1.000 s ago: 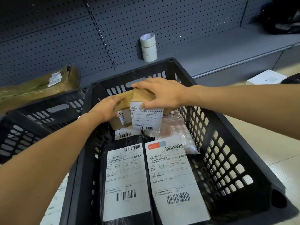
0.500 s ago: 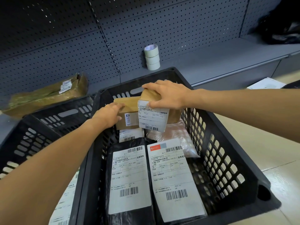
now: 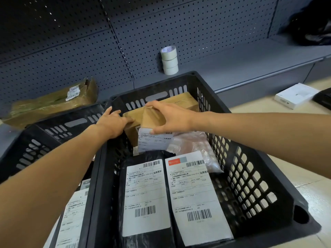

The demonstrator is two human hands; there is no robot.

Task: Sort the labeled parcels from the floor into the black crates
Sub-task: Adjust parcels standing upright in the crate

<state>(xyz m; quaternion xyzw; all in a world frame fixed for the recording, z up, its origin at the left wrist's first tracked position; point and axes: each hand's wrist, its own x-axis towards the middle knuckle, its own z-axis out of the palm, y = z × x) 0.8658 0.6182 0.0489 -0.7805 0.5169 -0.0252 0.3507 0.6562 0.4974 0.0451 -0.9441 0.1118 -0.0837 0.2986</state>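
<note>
Your brown labeled parcel (image 3: 152,119) sits tilted at frame center above the black crate (image 3: 250,185), where two flat black parcels (image 3: 146,197) lie label-up, with a second crate (image 3: 44,133) at left.

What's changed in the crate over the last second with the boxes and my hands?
The right hand has tilted the small labeled box forward, label facing down, uncovering another brown box at the back wall. The left hand stays pressed against the larger brown box. The two black parcels and the crate are unmoved.
</note>
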